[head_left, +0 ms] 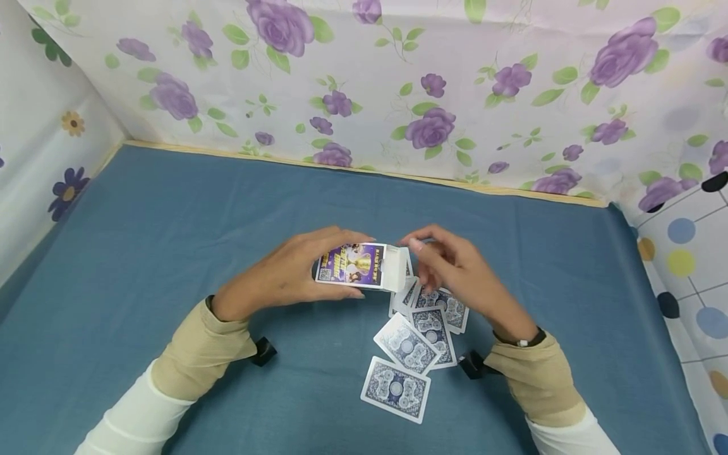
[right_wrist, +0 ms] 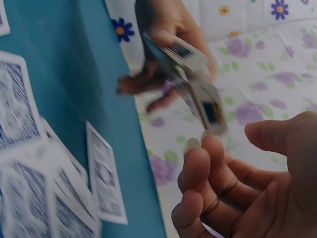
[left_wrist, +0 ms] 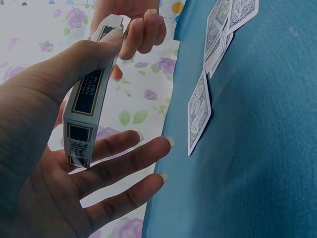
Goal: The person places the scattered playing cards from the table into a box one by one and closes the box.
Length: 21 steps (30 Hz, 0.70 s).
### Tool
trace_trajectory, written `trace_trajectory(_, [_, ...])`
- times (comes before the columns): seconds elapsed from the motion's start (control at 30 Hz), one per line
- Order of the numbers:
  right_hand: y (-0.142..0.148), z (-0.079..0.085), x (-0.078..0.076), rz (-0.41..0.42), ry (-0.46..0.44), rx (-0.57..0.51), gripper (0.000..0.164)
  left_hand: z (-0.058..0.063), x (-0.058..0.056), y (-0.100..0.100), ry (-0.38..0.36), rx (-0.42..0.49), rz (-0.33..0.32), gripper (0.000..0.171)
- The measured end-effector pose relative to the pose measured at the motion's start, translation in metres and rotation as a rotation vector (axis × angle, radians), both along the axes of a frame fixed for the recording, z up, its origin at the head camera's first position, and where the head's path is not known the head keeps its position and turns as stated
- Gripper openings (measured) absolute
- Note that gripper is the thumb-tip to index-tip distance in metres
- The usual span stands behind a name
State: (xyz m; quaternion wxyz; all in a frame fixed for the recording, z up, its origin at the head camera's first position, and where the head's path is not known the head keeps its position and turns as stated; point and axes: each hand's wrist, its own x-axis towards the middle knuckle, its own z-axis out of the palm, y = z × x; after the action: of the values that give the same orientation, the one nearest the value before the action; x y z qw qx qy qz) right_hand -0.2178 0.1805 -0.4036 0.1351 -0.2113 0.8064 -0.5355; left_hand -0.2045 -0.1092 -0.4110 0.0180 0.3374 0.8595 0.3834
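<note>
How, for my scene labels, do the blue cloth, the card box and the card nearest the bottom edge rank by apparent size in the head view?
1. Blue cloth
2. Card box, partly covered by the left hand
3. Bottom card

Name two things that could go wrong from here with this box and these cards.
1. The box, held in the left hand with its end flap open, might spill anything inside if tipped.
2. The right hand might brush the loose, overlapping cards near it and scatter them.
</note>
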Motion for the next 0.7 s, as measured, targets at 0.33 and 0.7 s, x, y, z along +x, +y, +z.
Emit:
trace_trajectory(0.33, [0.029, 0.004, -0.007, 0.074, 0.085, 0.385, 0.021, 0.003, -0.001, -0.001, 0.005, -0.006, 0.015, 0.068])
trace_trajectory(0.7, [0.057, 0.0, -0.012, 0.102, -0.103, 0.762, 0.047, 0.001, -0.002, -0.004, 0.01, -0.014, 0.001, 0.07])
